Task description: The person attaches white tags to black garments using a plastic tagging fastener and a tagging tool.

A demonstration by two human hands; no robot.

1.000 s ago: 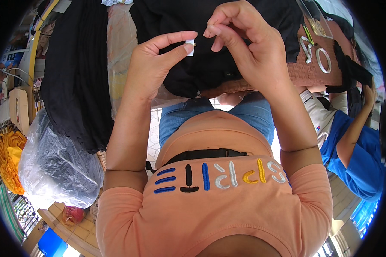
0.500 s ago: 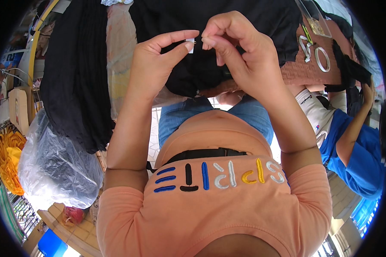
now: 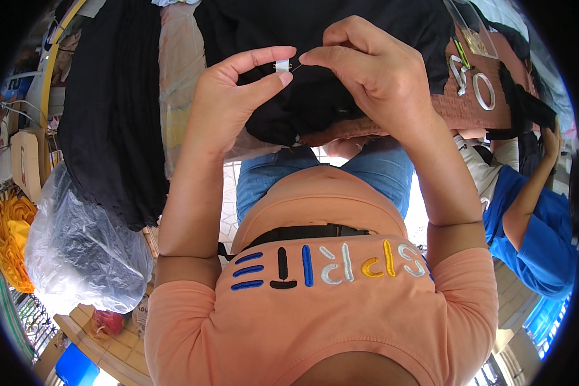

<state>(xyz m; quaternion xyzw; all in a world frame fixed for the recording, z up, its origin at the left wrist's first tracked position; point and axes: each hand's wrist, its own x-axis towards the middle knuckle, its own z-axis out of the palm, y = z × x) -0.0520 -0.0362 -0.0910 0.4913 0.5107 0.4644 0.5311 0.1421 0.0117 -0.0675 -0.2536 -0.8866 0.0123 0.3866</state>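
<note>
Between the thumb and forefinger of my left hand [image 3: 228,96] is a short white strip [image 3: 282,65], like a bit of ribbon, with a small brass-coloured metal piece crossing it. Just to the right, my right hand [image 3: 386,77] has its thumb and forefinger pinched together. A thin pale line shows by those fingertips, too fine to name, and the curled fingers hide the rest. Both hands are raised over black cloth [image 3: 257,29] spread on the table in front of me.
At the right lie green thread snips [image 3: 461,53], a loose white ribbon [image 3: 458,74], a white ring-shaped roll [image 3: 484,91] and a clear container [image 3: 475,37] with gold-coloured pieces. Another person's arm [image 3: 527,199] is at the far right. A plastic bag [image 3: 87,244] sits at left.
My right hand has shifted right and turned, its back now more in view. My left hand still holds the white strip, which now shows more fully with metal ends on both sides.
</note>
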